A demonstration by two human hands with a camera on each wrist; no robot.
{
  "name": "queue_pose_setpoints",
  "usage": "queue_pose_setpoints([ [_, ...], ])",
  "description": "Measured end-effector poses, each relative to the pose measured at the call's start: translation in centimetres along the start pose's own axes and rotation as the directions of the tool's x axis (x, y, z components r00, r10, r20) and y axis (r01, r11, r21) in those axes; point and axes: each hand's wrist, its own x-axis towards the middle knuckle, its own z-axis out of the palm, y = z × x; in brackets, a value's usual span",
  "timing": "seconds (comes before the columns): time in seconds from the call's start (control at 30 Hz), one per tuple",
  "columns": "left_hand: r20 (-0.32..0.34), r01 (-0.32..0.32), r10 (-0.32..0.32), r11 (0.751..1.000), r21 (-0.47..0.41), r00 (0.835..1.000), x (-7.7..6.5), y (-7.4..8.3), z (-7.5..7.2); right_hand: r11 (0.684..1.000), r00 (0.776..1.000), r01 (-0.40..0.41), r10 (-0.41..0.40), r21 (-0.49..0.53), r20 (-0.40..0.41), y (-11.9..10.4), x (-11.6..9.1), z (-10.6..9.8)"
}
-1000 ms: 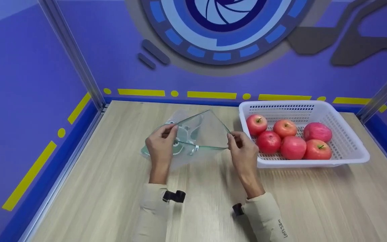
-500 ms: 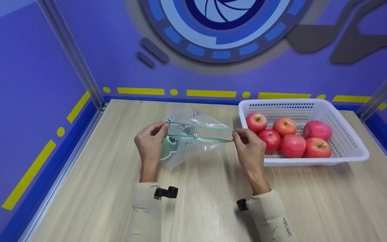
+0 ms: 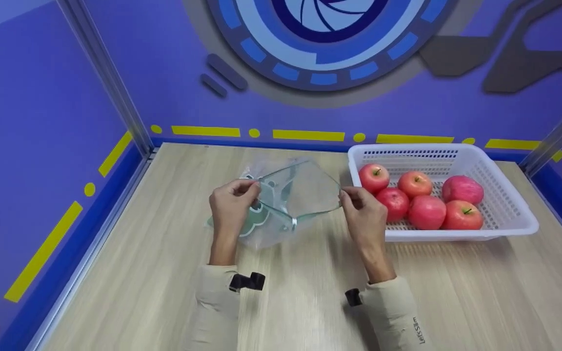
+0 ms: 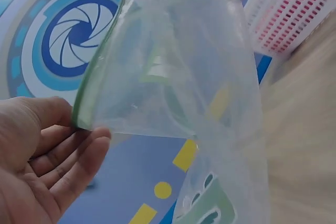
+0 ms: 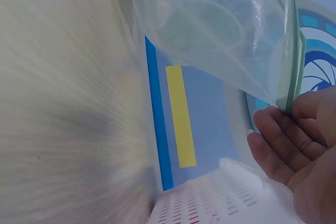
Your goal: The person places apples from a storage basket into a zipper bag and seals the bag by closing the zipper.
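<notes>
A clear zip bag (image 3: 305,187) with a green-edged mouth and a green printed pattern is held up over the table, its mouth spread wide. My left hand (image 3: 232,207) pinches the left end of the rim between thumb and fingers. At the opposite end, my right hand (image 3: 365,214) pinches the rim's corner, close beside the white basket. A small white slider (image 3: 294,222) sits on the near edge of the mouth. In the left wrist view the bag (image 4: 178,61) hangs down from the fingers, see-through, with nothing inside it.
The white plastic basket (image 3: 510,214) stands on the wooden table (image 3: 291,302) at right, holding several red apples (image 3: 426,212) toward its left side. Purple panels with yellow marks (image 3: 309,135) enclose the table at the back and sides.
Half a second ago the bag's mouth was pulled into a narrow slit with the hands farther apart. Now the left hand has come inward and the mouth gapes wide again.
</notes>
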Motion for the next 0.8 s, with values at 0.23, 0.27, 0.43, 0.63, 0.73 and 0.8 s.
queue_pose_setpoints([
  [0.23,0.187,0.184,-0.160,0.975,-0.121,0.969,-0.6,1.1,1.5,1.000,0.999,-0.014,0.014,0.001,0.041,-0.2,0.1,0.2],
  [0.27,0.199,0.203,-0.174,0.970,-0.131,0.964,-0.7,1.2,1.7,1.000,0.999,-0.021,0.021,-0.004,0.044,-0.2,0.2,0.2],
  [0.43,0.197,0.262,-0.232,0.954,-0.144,0.953,-0.8,1.1,2.2,0.998,0.998,-0.016,0.020,-0.057,0.067,-0.3,0.6,0.8],
  [0.63,0.132,0.276,-0.255,0.944,-0.179,0.958,-0.8,0.6,2.9,0.992,0.988,-0.018,0.037,-0.126,0.150,-0.4,1.7,1.3],
  [0.73,0.114,0.272,-0.254,0.942,-0.195,0.961,-0.7,0.4,3.2,0.990,0.978,-0.018,0.046,-0.140,0.202,-0.5,2.4,1.1],
  [0.8,0.105,0.270,-0.253,0.939,-0.211,0.962,-0.7,0.3,3.5,0.990,0.971,-0.010,0.043,-0.139,0.233,-0.5,2.8,0.6],
])
